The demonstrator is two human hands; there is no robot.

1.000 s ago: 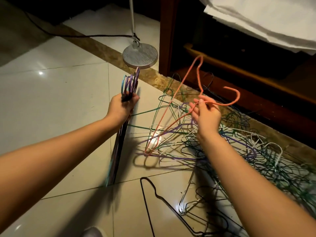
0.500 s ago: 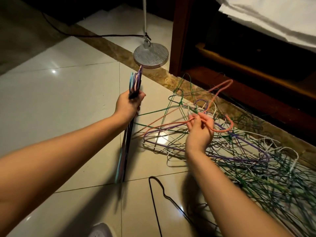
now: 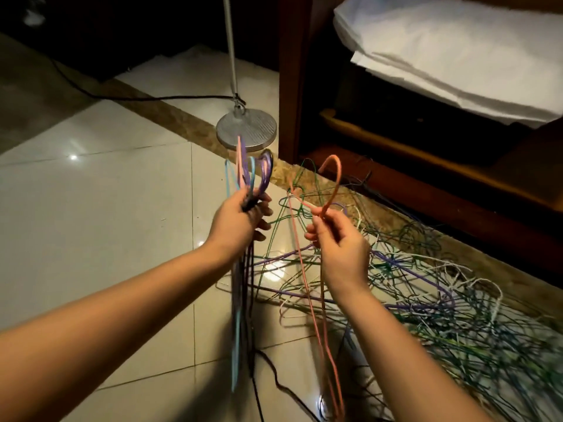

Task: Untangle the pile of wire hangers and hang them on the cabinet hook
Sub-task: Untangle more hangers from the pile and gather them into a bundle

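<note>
Pinching the orange hanger (image 3: 335, 182) by its neck in my right hand (image 3: 341, 239), my left hand (image 3: 237, 226) gripping the bundle (image 3: 242, 315) just beside, I risk that hanger's low end snagging the pile (image 3: 426, 300) below my wrist.

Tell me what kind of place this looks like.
Probably a room at home, perhaps a bedroom: a glossy tiled floor, a dark wooden cabinet with folded white cloth in it, and a pile of wire hangers on the floor.
</note>
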